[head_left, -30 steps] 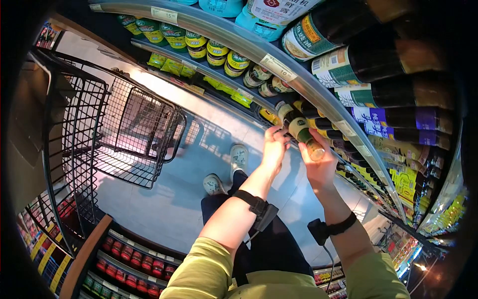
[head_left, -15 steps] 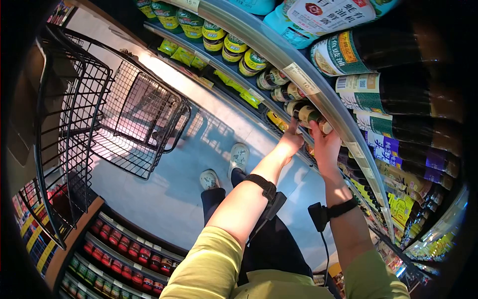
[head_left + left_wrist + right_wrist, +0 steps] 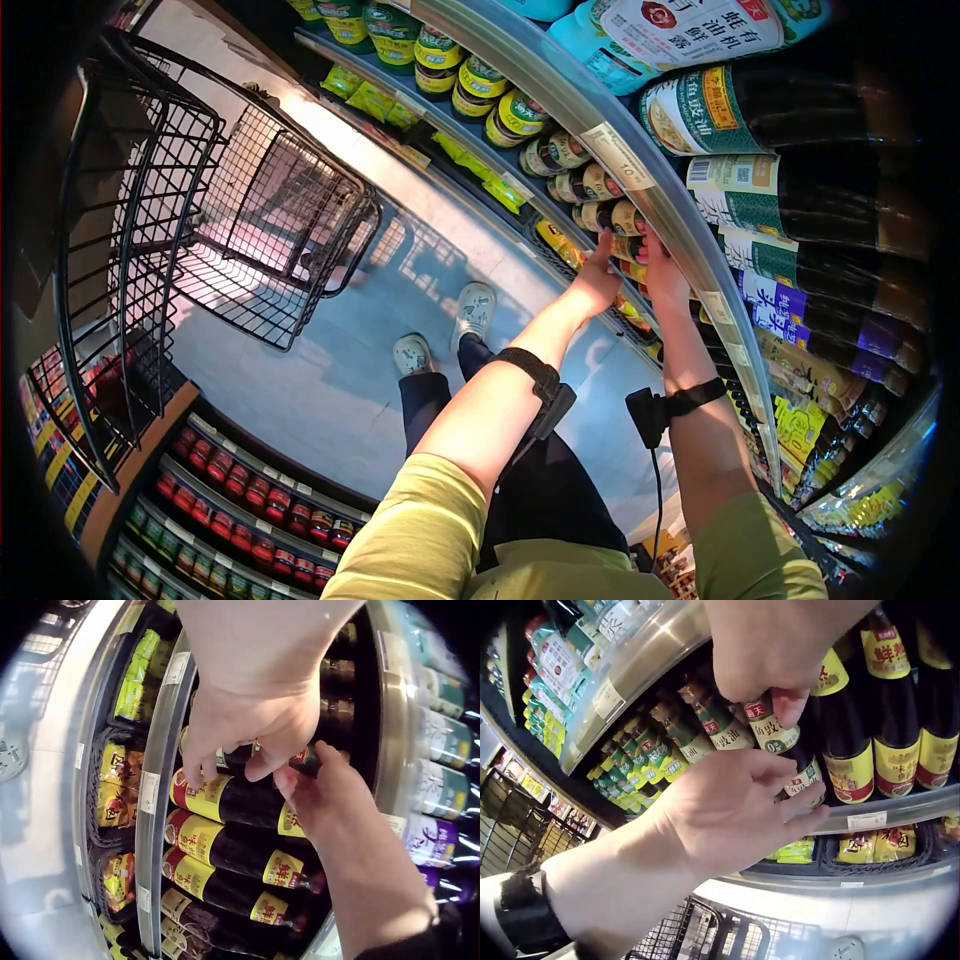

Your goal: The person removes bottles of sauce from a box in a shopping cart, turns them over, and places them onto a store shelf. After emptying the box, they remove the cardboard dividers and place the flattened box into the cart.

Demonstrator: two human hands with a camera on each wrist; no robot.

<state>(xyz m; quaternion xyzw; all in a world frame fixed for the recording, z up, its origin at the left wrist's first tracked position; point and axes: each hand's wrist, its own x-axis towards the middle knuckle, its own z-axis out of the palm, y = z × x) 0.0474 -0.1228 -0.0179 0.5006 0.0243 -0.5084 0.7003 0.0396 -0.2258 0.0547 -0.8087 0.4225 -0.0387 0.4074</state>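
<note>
A dark sauce bottle with a green-and-white label lies in the row on the shelf, its neck end towards the person. The right hand grips it near the neck; in the right wrist view that hand covers the cap. Around the lower part is the left hand, thumb on one side and fingers on the other, seen large in the left wrist view. The right hand meets it there from the lower right. Yellow-labelled bottles lie beside it.
A shelf edge with price tags curves close above the hands, with big bottles over it. A black wire cart stands at the left. Shelves of red-lidded jars are behind, lower left.
The bottle, held out in front of the shelf a second ago, has moved in among the other bottles. Both hands have gone up and right with it, under the shelf edge.
</note>
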